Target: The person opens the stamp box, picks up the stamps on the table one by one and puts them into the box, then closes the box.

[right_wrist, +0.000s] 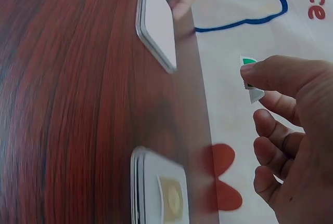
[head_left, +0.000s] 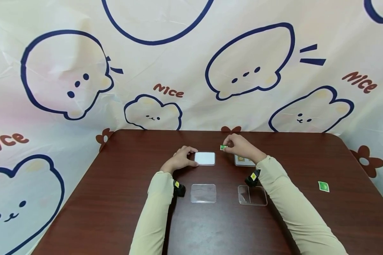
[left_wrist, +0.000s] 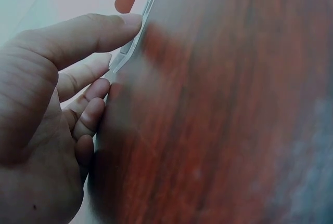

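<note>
Pinches a small green stamp point(head_left: 223, 147) between thumb and index finger of the right hand point(head_left: 241, 146), raised off the brown table point(head_left: 115, 198), with the other fingers loosely bent inward. In the right wrist view, shows green on top and a pale, toothed corner below, partly hidden by the thumb.

Just left of the stamp, grips a flat white case point(head_left: 205, 158) along its left side with the left hand point(head_left: 180, 159), thumb at the near corner and fingertips toward the far one.

Close beside the right hand, sits on the table as a second case point(head_left: 242, 163), partly covered by that hand in the head view; bears a tan stamp point(right_wrist: 170, 198) on its white face.

Nearer the person, lie on the table as two clear pieces: a rectangular cover point(head_left: 203, 193) in front of the white case, and a divided cover point(head_left: 245, 196) partly overlapped by the right sleeve point(head_left: 293, 205). Well apart on the right, lies flat as a loose green stamp point(head_left: 323, 186).

At each wrist, carries a small black camera point(head_left: 179, 190) with a yellow mark. Beyond the table, hangs as a pale backdrop point(head_left: 191, 71) printed with blue-outlined animal heads point(head_left: 59, 78), flowers point(head_left: 364, 161) and "Nice" point(head_left: 168, 90).
</note>
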Demonstrator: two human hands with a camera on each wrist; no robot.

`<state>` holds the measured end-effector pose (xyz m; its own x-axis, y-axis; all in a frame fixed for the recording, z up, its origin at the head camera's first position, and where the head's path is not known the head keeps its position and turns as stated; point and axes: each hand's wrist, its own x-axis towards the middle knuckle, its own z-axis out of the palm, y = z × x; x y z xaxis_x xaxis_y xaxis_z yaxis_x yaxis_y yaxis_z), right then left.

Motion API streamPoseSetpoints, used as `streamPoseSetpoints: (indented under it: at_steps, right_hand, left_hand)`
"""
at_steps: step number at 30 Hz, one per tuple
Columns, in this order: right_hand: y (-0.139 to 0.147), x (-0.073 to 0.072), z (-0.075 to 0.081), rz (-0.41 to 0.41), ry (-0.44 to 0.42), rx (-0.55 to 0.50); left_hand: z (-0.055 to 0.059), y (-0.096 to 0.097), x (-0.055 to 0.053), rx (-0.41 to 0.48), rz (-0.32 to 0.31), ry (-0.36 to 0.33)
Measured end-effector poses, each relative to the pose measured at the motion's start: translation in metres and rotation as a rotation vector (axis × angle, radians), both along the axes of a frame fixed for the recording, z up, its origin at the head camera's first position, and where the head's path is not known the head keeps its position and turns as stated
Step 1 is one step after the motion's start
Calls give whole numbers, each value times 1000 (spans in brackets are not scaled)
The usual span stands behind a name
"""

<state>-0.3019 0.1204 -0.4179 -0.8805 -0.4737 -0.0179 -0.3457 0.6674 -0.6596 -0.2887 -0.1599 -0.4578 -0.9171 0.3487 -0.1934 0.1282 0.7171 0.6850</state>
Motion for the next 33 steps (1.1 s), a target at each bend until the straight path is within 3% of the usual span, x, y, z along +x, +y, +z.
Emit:
streamPoseSetpoints:
  at_steps: [13,33]
  right_hand:
    - [-44,-10,-13,58,6,7]
    - [-86,-2,-24,38,8,177]
  left_hand:
    - [2,-3,-2,-3,18,-1]
    - [-2,0,-1,-3,5,2]
